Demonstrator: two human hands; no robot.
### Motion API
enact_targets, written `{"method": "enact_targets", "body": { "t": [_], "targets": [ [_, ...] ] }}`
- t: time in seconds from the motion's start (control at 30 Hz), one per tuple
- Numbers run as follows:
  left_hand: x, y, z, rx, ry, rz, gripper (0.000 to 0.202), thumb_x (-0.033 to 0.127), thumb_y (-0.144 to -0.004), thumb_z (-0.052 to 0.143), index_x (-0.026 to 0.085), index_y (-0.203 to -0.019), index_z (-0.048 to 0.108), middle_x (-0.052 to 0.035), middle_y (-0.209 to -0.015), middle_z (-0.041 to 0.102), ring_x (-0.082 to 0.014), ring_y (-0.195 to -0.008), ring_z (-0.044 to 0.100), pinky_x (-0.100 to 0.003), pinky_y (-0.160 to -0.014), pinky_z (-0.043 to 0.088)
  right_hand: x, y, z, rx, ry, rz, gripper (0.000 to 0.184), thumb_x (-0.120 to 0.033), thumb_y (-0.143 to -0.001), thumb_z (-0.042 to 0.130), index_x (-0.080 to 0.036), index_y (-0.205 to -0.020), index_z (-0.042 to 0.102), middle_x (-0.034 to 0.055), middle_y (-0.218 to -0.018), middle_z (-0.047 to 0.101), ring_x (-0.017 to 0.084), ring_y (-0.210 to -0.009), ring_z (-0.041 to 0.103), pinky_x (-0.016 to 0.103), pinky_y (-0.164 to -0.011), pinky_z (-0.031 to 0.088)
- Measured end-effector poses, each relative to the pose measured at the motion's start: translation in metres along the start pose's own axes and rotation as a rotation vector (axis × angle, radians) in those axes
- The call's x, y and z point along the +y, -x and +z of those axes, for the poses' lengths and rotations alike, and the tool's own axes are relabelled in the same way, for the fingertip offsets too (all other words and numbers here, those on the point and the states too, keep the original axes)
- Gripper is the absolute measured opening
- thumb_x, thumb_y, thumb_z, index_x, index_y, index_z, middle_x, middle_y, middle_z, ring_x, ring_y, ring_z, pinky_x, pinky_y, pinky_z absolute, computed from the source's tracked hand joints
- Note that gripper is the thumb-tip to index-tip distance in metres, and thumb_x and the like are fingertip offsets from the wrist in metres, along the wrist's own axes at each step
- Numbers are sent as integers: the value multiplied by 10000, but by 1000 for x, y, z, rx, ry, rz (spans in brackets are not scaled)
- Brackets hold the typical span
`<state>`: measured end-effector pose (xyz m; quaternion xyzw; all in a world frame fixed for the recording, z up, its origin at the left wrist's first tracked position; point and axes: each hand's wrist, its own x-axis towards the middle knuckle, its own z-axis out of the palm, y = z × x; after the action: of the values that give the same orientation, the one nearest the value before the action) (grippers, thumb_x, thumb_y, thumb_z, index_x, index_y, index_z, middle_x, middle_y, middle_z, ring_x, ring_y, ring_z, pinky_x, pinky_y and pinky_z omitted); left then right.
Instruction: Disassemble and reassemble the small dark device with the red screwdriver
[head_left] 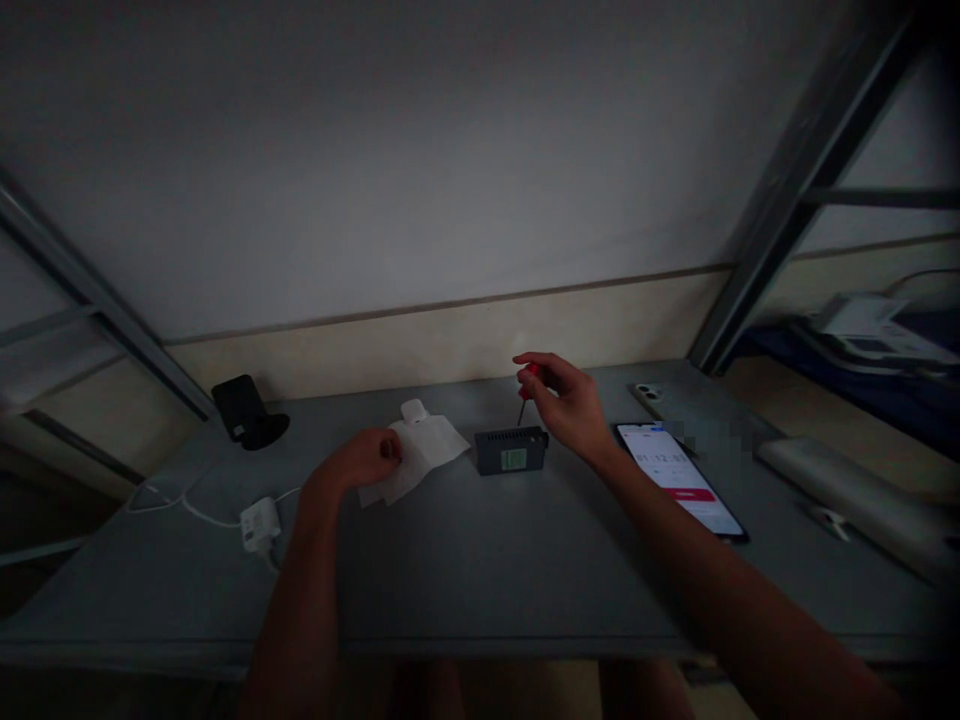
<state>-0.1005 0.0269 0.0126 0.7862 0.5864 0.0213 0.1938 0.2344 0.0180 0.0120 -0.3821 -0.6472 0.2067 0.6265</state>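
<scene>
My right hand (568,402) is closed around a small red-handled screwdriver (527,385), held upright with its tip pointing down at a small dark box (511,450) on the grey table (465,570). The box has a pale green label on its front. My left hand (365,457) is curled with its fingers pressed on the edge of a white sheet of paper (420,452) lying left of the box. A small white cap-like piece (413,410) rests on the paper.
A phone (680,477) with a lit screen lies right of the box. A white charger with cable (259,523) sits at left, a black stand (245,412) behind it. A second phone (649,394) lies near the wall, a pale long object (847,490) at right.
</scene>
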Motion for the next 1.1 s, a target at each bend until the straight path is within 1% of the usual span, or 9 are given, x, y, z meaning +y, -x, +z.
{"method": "enact_targets", "body": {
  "t": [0.23,0.33,0.4,0.5,0.6,0.67,0.8,0.93,1.1],
  "targets": [
    [7,-1,1,47,-22,-53,113,256,-817,564,170,-829,635,-65,-858,712,-189,-757,640,-260,-643,398,1,-2,-3,-7,0,6,264,-357,-947,600,-186,-1129,686,-9,-753,622,133,-668,628,292,-706,519],
    [10,-3,-1,144,-19,-44,141,264,-870,518,167,-819,607,-61,-819,681,-173,-726,609,-259,-631,373,3,-4,-6,-13,-7,24,260,-356,-945,604,-191,-1129,686,-9,-758,625,131,-665,631,286,-695,518],
    [17,-4,-1,217,11,10,166,281,-902,489,169,-818,579,-46,-793,649,-161,-696,577,-261,-624,360,4,-6,-10,-12,-19,43,261,-368,-936,617,-198,-1120,690,-12,-750,627,131,-659,634,279,-674,518],
    [41,-7,3,312,112,140,143,275,-911,484,178,-818,535,-14,-768,595,-147,-681,537,-256,-631,362,4,-10,-18,9,-63,65,271,-387,-918,636,-204,-1109,696,-14,-731,629,132,-651,633,278,-663,523],
    [79,-10,10,357,194,334,77,238,-892,514,185,-837,525,2,-785,564,-143,-722,523,-258,-682,389,1,-14,-26,44,-125,87,263,-389,-902,658,-205,-1085,705,-15,-721,626,130,-643,626,276,-651,526],
    [107,-15,15,358,186,427,14,199,-877,533,188,-868,528,6,-814,564,-137,-732,518,-263,-708,395,-2,-16,-30,48,-188,100,246,-379,-890,676,-203,-1060,709,-15,-717,630,126,-632,621,272,-634,521],
    [150,-29,24,280,78,570,73,152,-872,553,191,-827,511,-3,-827,559,-146,-745,512,-271,-697,395,-7,-16,-30,-18,-322,105,229,-356,-886,690,-193,-1046,706,-8,-709,656,122,-619,618,276,-633,514],
    [168,-39,35,302,-35,674,121,145,-888,552,196,-801,484,-16,-827,552,-175,-800,523,-302,-750,425,-10,-14,-26,-75,-340,107,238,-349,-870,706,-182,-1041,709,0,-702,670,129,-632,629,276,-625,514],
    [169,-44,45,380,-39,686,127,154,-877,570,204,-810,473,-18,-836,554,-193,-837,538,-337,-814,448,-12,-13,-23,-124,-310,101,195,-299,-869,698,-183,-1024,723,-5,-707,665,121,-642,628,264,-637,504]
  ]
}}
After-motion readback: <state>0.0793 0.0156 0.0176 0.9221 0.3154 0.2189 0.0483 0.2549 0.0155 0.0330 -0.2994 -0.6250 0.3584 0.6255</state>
